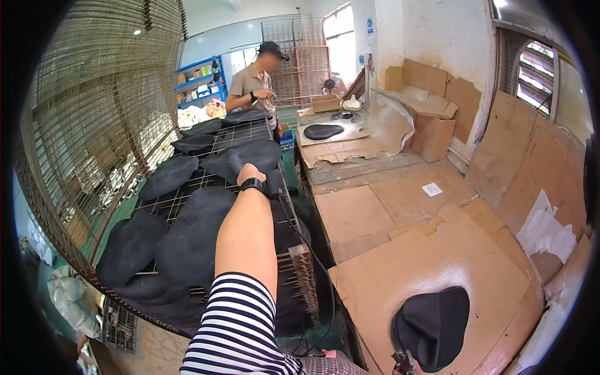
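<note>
My left arm, in a striped sleeve with a dark watch, stretches forward over a wire rack [212, 139]. My left hand [251, 174] is closed at the near edge of a rounded black sheet piece [240, 157] lying on the rack; its fingertips are hidden. Nearer me on the same rack lies another large black piece [195, 228], with several more around it. At the lower right, a black piece [437, 325] rests on a cardboard-covered table. Beside its near edge, the top of a metal tool like a spray gun [404, 362] shows. My right hand is out of view.
A co-worker [253, 84] stands beyond the rack, hands raised together. Tall wire racks [106, 94] line the left side. Cardboard [400, 194] covers the long table at right, where another black piece [323, 131] lies farther back. A dark hose [322, 269] hangs between rack and table.
</note>
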### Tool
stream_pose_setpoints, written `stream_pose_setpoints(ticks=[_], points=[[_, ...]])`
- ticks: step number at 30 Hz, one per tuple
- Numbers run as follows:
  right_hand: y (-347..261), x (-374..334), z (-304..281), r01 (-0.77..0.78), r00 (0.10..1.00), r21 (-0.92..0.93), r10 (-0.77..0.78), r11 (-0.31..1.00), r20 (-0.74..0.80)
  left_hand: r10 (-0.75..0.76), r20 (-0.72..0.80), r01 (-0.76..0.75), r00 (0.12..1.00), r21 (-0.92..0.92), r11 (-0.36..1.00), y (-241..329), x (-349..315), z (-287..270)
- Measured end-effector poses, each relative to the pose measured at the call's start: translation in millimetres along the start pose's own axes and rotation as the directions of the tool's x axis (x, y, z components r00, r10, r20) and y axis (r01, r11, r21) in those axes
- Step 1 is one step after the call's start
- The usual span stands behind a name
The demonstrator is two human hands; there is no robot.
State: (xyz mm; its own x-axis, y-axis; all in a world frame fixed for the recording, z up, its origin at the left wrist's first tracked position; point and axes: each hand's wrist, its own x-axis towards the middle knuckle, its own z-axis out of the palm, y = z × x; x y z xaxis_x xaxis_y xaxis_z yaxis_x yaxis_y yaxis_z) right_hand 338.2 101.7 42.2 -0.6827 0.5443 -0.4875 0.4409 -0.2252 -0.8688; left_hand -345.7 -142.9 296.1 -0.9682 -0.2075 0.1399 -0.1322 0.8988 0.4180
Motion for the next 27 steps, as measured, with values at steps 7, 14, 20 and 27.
stream_pose_setpoints(ticks=[7, 14, 20, 27], points=[[15, -2, -6, 0.044, 0.999, -0.023, -0.044, 0.999, -0.031, -0.175, -0.116, 0.161, 0.978, -0.123, 0.979, 11, -60, -51], [36, -17, -28, -0.091, 0.996, -0.087, 0.090, 0.992, -0.011, -0.158, -0.079, -0.043, 0.984, -0.975, 0.218, 60, -60, -39], [-42, -94, -26, 0.238, 0.961, 0.159, -0.209, 0.958, -0.183, 0.450, -0.079, 0.155, 0.889, -0.874, -0.460, 94, -121, -37], [-39, -169, -35, 0.301, 0.904, 0.263, -0.186, 0.917, -0.386, 0.699, 0.064, 0.298, 0.712, -0.929, -0.220, 131, -326, 19]])
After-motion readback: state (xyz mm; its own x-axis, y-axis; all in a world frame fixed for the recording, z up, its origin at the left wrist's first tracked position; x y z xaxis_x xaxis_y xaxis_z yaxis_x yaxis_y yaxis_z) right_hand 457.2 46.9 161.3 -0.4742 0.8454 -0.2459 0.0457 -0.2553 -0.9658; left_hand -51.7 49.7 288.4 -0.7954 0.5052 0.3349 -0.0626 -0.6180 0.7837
